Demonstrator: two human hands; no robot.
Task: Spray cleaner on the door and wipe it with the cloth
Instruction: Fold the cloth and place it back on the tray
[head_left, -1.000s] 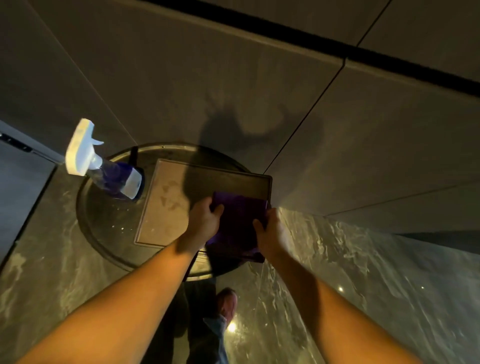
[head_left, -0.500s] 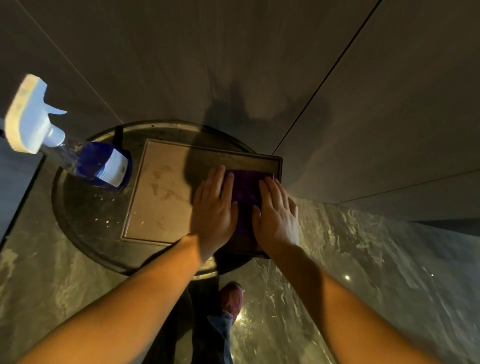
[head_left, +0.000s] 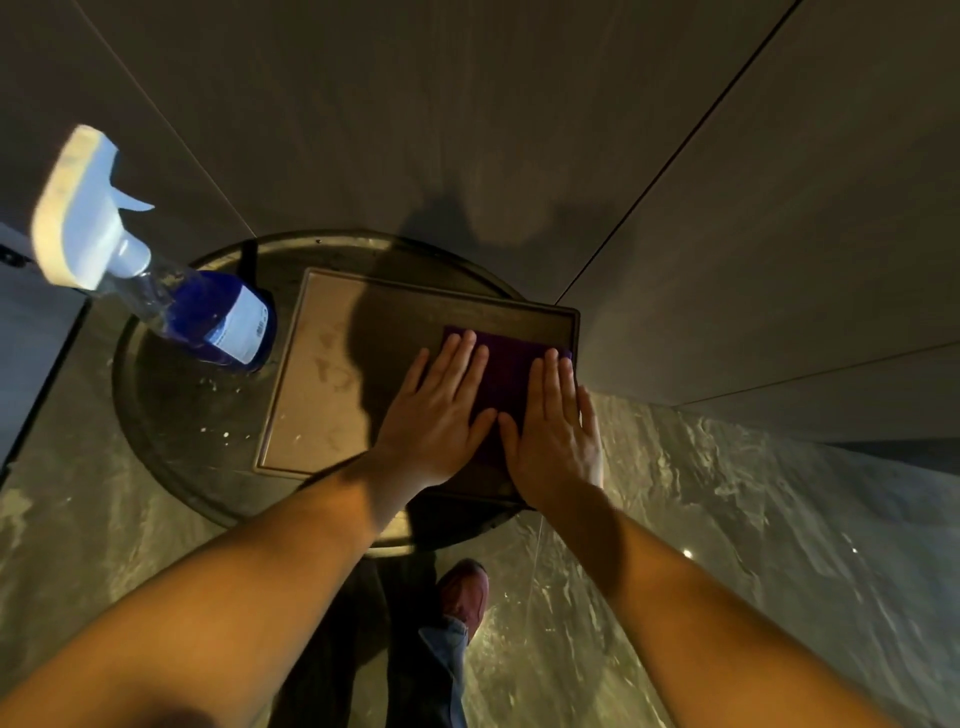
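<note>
Standing over everything from nine o'clock round to three o'clock are the large grey-brown flat wall panels (head_left: 467, 130), split by thin dark seams; which of them is the door to be cleaned I cannot tell. Below them, the glossy marbled stone floor (head_left: 753, 545) fills the lower frame, and the round dark metal-rimmed side table (head_left: 171, 415) sits at centre. On it lies the rectangular dull-brown tray (head_left: 322, 374), long axis running nine to three o'clock.

Both hands lie flat on the folded purple cloth (head_left: 511, 364), which rests on the right half of the tray. The left hand (head_left: 441, 410) covers its nine-o'clock edge, the right hand (head_left: 558, 426) its three-o'clock edge; fingers are spread and pressed down, pointing to twelve o'clock, gripping nothing. The cloth shows between and beyond them.

The clear spray bottle of blue cleaner with a white trigger head (head_left: 208, 317) stands at ten o'clock from the hands, well apart from them, on the table just beside the tray's left short edge. The left hand is nearer, so the reach for it would likely go leftward across the bare tray.

A second ago the fingers were curled around the cloth's sides, holding it; now they are laid out flat on top, and the cloth sits smoothed on the tray.
</note>
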